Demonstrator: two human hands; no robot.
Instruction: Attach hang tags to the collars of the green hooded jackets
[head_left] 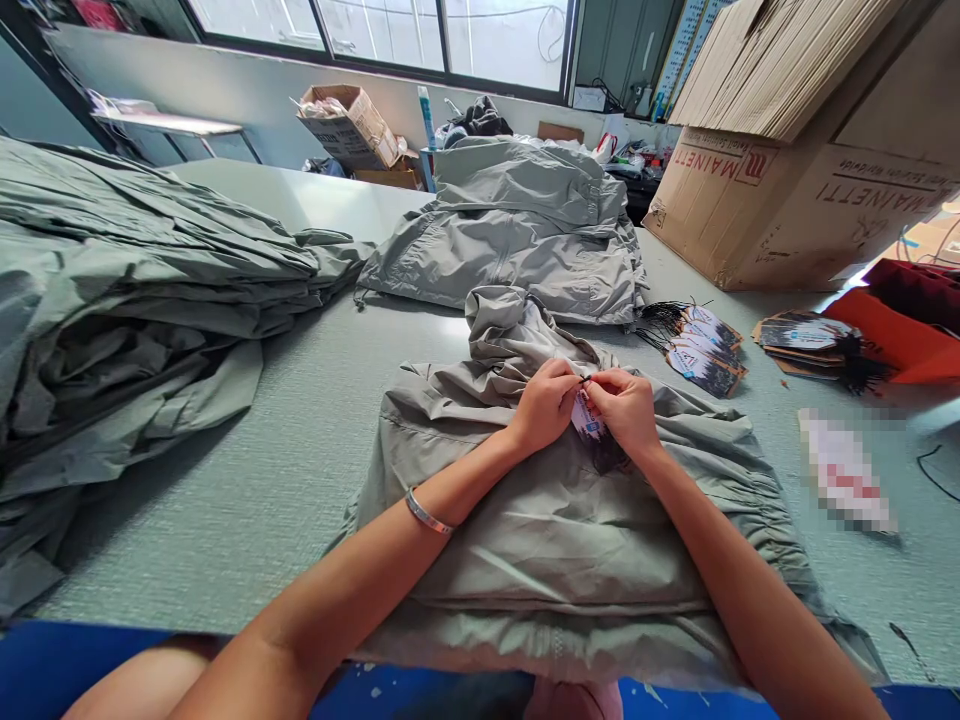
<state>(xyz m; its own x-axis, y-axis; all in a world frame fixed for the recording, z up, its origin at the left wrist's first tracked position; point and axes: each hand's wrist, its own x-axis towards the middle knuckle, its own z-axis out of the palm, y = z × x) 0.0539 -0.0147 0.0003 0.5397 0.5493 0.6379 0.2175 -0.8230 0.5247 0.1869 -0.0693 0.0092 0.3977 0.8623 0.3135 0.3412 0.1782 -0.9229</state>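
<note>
My left hand (pixel 546 405) and my right hand (pixel 622 408) meet above a grey-green hooded jacket (pixel 555 540) lying on the table. Their fingertips pinch a thin black cord (pixel 585 379) close together. A printed hang tag (pixel 589 425) on a dark tassel dangles from the cord between my hands and rests against the jacket. The jacket's bunched hood (pixel 502 330) lies just beyond my hands. A metal bangle (pixel 429 511) circles my left wrist.
A tall stack of folded jackets (pixel 127 290) fills the table's left side, and another jacket (pixel 502 240) lies beyond my hands. Piles of hang tags (pixel 701 350) sit to the right. Large cardboard boxes (pixel 795 200) stand at the far right.
</note>
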